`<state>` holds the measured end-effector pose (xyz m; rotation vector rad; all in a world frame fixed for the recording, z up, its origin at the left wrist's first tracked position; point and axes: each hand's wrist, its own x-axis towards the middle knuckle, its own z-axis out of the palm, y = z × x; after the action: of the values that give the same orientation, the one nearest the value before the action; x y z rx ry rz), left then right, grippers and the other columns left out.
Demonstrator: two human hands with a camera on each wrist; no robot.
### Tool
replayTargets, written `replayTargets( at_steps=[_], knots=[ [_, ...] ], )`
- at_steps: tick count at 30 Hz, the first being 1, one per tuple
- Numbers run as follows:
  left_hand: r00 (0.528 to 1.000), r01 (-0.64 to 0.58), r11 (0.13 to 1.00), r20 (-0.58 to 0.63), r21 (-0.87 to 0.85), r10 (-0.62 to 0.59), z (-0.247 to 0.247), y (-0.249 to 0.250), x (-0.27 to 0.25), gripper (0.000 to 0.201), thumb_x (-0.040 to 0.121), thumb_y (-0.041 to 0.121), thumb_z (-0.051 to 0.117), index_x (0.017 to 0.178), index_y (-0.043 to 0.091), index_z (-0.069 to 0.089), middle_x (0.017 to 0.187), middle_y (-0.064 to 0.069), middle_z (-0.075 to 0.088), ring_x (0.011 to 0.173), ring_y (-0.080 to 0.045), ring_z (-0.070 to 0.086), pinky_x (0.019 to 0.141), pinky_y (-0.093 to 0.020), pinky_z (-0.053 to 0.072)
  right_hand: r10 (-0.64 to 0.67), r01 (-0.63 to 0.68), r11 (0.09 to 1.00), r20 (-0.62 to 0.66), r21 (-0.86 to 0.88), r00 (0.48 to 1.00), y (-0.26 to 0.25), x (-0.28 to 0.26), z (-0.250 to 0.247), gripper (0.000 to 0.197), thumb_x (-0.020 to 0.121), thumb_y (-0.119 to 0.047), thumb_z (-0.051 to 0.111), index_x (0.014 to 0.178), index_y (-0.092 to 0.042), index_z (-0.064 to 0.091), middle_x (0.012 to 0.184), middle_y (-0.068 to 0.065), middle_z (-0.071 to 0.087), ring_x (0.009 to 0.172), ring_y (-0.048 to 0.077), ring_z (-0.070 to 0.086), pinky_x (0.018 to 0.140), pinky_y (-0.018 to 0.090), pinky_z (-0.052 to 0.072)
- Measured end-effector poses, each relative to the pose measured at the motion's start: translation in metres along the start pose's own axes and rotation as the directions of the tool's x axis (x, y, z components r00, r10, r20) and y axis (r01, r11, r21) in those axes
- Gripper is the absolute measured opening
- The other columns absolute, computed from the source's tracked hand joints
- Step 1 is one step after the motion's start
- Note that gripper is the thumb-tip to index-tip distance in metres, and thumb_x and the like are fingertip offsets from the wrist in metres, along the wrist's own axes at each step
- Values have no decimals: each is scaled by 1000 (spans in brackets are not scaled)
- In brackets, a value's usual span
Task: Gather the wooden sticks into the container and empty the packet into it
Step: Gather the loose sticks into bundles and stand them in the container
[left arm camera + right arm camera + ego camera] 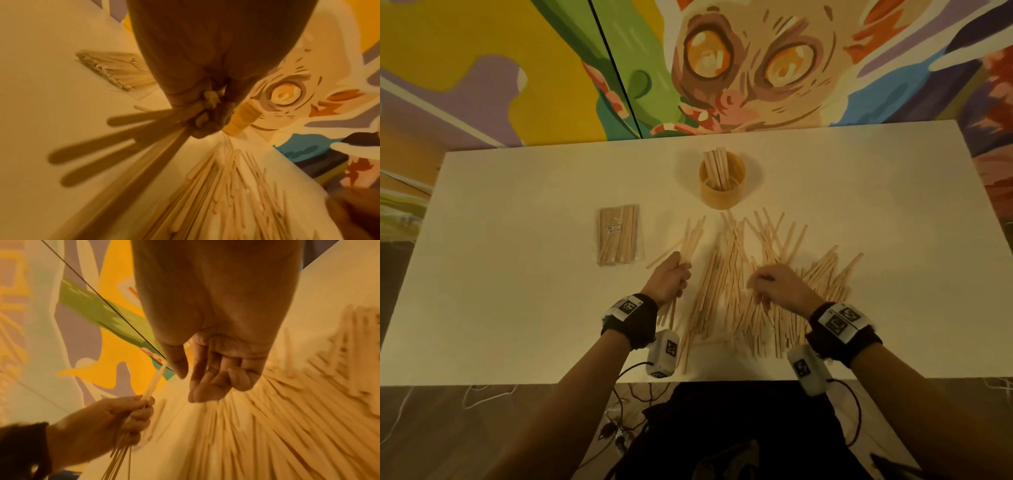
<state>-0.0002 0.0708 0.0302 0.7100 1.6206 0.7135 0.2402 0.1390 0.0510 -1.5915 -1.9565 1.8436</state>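
Several loose wooden sticks [736, 284] lie spread over the middle of the white table [517, 308]. My left hand [671, 277] grips a bundle of sticks [690, 240] at the pile's left edge; the left wrist view shows my fingers curled round that bundle [144, 128]. My right hand [774, 284] hovers over the pile with loosely bent fingers [207, 382] and holds nothing. A round yellow container [722, 186] stands upright behind the pile with several sticks in it. The clear packet of sticks [618, 234] lies flat to the left, sealed as far as I can tell.
A painted mural wall [722, 68] rises directly behind the table's far edge. Cables [633, 401] hang below the near edge by my lap. Bare tabletop stretches left of the packet and right of the pile.
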Motion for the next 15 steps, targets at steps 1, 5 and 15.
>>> replayTargets(
  at_steps=[1,5,15],
  knots=[
    [1000,6,1000,28,-21,-6,0,5,-3,20,100,14,42,80,18,44,67,3,41,54,-9,34,51,-25,29,-13,15,999,-49,52,999,-10,4,-3,19,98,-15,55,93,-2,68,72,14,70,53,20,61,53,21,49],
    [995,-44,999,86,18,42,6,27,-16,22,97,20,47,75,20,46,59,9,38,49,-7,29,47,-21,22,-27,87,959,-221,268,975,-52,18,-18,28,100,-27,50,103,-3,64,76,14,69,54,21,60,49,25,39],
    [927,-372,818,219,440,304,15,61,-21,22,96,26,56,74,26,53,60,10,44,52,-1,42,54,-17,30,-206,219,972,-140,84,968,-92,22,-11,31,98,-23,52,87,-2,72,61,7,64,50,24,58,50,17,42]
  ],
)
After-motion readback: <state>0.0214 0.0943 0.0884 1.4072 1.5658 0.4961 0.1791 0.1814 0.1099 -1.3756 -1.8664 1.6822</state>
